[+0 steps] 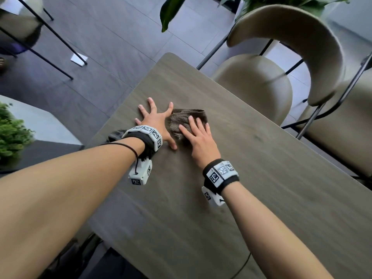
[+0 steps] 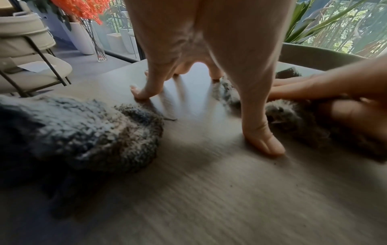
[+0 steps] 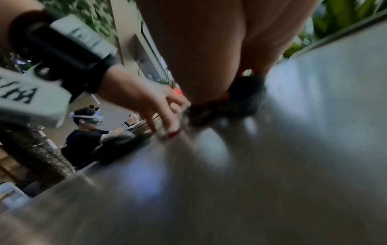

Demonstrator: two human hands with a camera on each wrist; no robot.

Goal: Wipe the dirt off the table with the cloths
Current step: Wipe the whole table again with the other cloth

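A brown fuzzy cloth (image 1: 181, 119) lies bunched on the grey-brown wooden table (image 1: 261, 178). My right hand (image 1: 198, 135) lies flat on top of it, fingers straight, pressing it down; the same cloth (image 2: 293, 116) shows under those fingers in the left wrist view. My left hand (image 1: 155, 119) is spread on the bare table just left of the cloth, fingertips (image 2: 266, 145) pressed to the wood, holding nothing. A second, darker grey cloth (image 1: 115, 134) sits by the table's left edge behind my left wrist, seen closer as a grey cloth (image 2: 83, 132). Tiny dark specks (image 2: 230, 184) dot the wood.
Beige padded chairs (image 1: 281, 57) stand along the table's far right side. Another chair (image 2: 27, 54) and a vase of orange flowers (image 2: 83, 10) are beyond the table end. Green plants (image 1: 10, 135) stand left. Another person with a headset (image 3: 85, 129) sits in the background.
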